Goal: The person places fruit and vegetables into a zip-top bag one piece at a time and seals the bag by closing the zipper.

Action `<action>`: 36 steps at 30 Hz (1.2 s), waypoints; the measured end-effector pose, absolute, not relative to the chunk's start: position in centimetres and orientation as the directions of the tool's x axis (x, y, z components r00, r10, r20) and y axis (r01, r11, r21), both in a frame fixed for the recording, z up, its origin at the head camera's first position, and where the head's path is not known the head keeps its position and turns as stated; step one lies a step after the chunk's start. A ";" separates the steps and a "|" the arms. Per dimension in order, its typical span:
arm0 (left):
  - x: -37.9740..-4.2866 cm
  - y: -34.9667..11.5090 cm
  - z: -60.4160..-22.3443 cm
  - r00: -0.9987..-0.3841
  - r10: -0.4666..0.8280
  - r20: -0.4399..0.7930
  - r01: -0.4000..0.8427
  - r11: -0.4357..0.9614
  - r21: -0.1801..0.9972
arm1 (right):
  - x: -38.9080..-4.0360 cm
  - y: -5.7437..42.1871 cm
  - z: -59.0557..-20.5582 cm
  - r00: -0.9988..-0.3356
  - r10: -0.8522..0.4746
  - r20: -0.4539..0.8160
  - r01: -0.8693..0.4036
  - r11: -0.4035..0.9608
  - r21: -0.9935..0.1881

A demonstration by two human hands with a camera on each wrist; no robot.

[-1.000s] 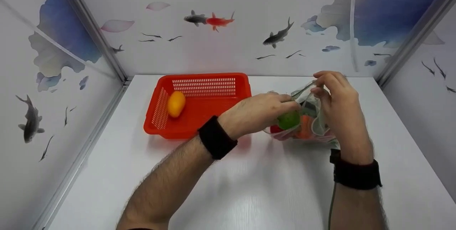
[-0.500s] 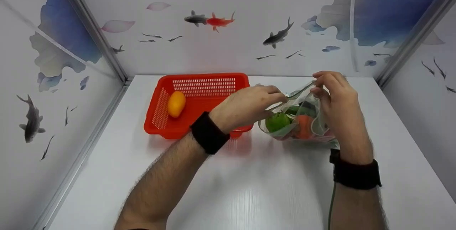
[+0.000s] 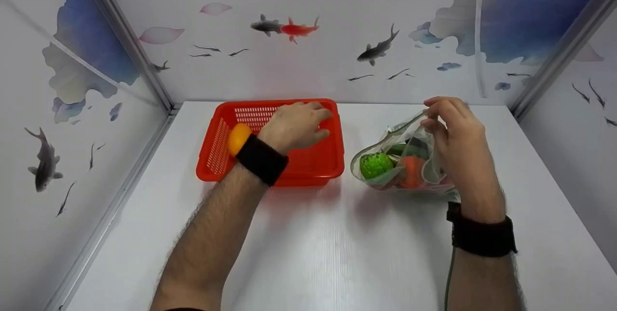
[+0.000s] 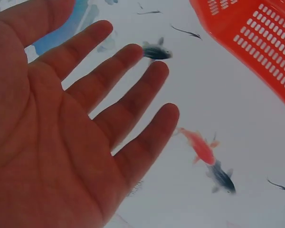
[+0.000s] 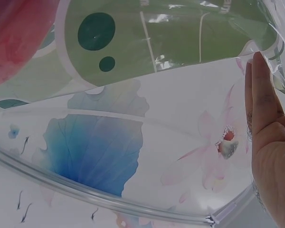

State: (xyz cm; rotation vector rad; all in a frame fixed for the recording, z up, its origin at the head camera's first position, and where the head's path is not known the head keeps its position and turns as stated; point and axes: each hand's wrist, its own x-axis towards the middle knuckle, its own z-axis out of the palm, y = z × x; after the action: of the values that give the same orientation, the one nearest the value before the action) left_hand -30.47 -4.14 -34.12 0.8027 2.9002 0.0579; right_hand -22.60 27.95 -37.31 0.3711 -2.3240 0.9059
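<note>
My left hand hovers over the red basket, fingers spread and nothing held; its bare palm shows in the left wrist view. A yellow-orange mango lies at the basket's left side, partly hidden by my wristband. To the right, my right hand pinches the upper rim of a clear plastic bag between thumb and fingers, lifting it. Inside the bag are a green, bumpy fruit or vegetable, an orange piece and a dark green one. In the right wrist view the bag's green print shows.
The white table carries the basket and bag side by side with a narrow gap. Behind stands a wall painted with fish, and side walls rise left and right on metal framing.
My left hand has let go of the green, bumpy thing in the bag and moved left until over the basket. The right hand stays at the bag's rim.
</note>
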 end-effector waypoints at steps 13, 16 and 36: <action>-34.1 -8.5 -35.7 -0.898 0.280 -0.339 0.278 0.959 0.056 | -22.5 28.1 -37.2 -0.780 -0.045 0.624 -0.454 0.726 -0.516; -34.7 -9.3 -36.2 -0.902 0.239 -0.359 0.245 0.969 0.029 | -22.5 28.1 -37.2 -0.786 -0.043 0.617 -0.450 0.725 -0.522; -42.4 -19.0 -45.6 -0.923 0.052 -0.381 0.036 0.998 0.050 | -22.5 28.0 -37.2 -0.794 -0.046 0.606 -0.447 0.720 -0.531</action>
State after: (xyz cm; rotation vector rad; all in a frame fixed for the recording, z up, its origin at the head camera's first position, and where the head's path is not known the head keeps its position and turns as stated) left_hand -42.38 -19.04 -45.57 0.0628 2.7483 0.0595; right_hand -22.45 28.00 -37.23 0.3729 -2.3523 0.9264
